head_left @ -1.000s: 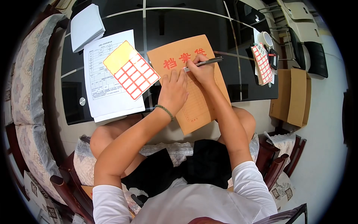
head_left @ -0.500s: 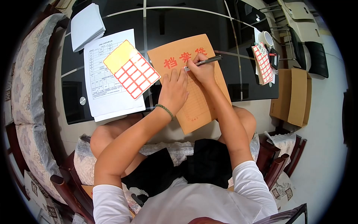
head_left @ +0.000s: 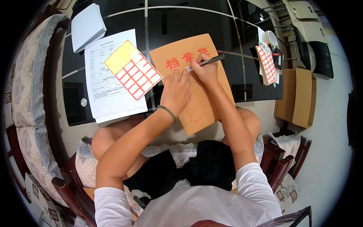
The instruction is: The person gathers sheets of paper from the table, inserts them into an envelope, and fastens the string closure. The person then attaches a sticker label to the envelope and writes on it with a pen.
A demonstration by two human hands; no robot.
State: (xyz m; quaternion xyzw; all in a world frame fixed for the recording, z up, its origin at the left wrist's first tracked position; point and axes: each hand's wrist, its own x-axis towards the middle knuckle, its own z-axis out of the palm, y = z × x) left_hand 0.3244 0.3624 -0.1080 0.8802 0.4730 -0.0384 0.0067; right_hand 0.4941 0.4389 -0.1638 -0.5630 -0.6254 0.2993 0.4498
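Observation:
A brown paper file envelope (head_left: 204, 106) with large red characters lies at a slant over the table's front edge. My right hand (head_left: 205, 71) grips a black pen (head_left: 212, 60), its tip hidden at a small white label (head_left: 190, 69) on the envelope, just under the red characters. Flat on the envelope rests my left hand (head_left: 177, 90), fingers stretched out and fingertips close to the label. Left of the envelope, a sheet of red-bordered stickers (head_left: 138, 77) with a bare yellow part lies on top of a printed form (head_left: 102, 81).
A stack of white paper (head_left: 87, 28) sits at the table's back left. At the right edge are a white roll (head_left: 269, 38) and another sticker sheet (head_left: 266, 64) on a small pile. An open cardboard box (head_left: 298, 98) stands on the floor, right of the black table (head_left: 170, 22).
The right hand has shifted very slightly at the label, uncovering a little more of it. The left hand, the envelope and the papers look the same.

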